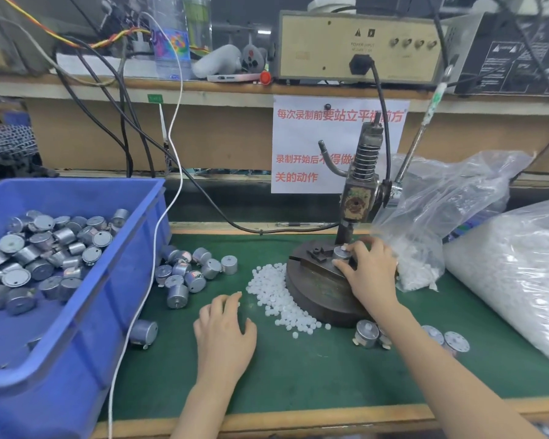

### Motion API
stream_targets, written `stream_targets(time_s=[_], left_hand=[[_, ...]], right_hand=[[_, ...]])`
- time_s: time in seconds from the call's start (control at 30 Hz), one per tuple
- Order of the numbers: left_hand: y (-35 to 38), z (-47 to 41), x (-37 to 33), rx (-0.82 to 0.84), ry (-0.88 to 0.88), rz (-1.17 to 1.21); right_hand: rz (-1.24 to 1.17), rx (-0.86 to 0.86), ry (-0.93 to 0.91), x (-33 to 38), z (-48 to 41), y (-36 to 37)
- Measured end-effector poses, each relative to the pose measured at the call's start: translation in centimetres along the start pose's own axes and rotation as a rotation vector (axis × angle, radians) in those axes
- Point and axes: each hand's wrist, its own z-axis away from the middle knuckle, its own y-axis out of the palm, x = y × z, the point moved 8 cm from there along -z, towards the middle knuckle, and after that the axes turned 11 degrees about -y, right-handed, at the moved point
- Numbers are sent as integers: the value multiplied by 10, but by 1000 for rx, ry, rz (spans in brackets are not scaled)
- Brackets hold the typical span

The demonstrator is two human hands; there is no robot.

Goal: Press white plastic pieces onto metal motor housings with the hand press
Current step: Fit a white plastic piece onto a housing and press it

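Note:
A hand press point(360, 198) stands on a round dark base point(317, 289) on the green mat. A metal motor housing point(341, 253) sits on the base under the ram, with a white plastic piece point(344, 247) on top. My right hand point(366, 269) holds the housing, thumb at its front and fingers over its top. My left hand point(224, 331) rests on the mat by a pile of white plastic pieces point(279, 293), its fingertips touching one piece. Loose housings point(187, 270) lie left of the pile. The press lever point(420, 137) points up and right.
A blue bin point(86, 299) with several housings fills the left. Finished housings point(366, 334) lie in front of the base. Clear bags of white pieces point(517, 274) crowd the right. Cables and a white cord point(159, 223) cross the back; a shelf with equipment stands above.

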Motion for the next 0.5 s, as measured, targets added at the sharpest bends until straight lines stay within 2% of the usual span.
stream_targets(time_s=[0.17, 0.23, 0.37, 0.5], left_hand=[[0, 1, 0, -27, -21, -61], [0, 3, -1, -22, -6, -96], [2, 6, -9, -15, 87, -173], [6, 8, -15, 9, 153, -207]], right_hand=[[130, 182, 44, 3, 2, 14], [-20, 198, 146, -1, 4, 16], [-399, -33, 284, -11, 1, -10], [-515, -188, 373, -26, -13, -49]])
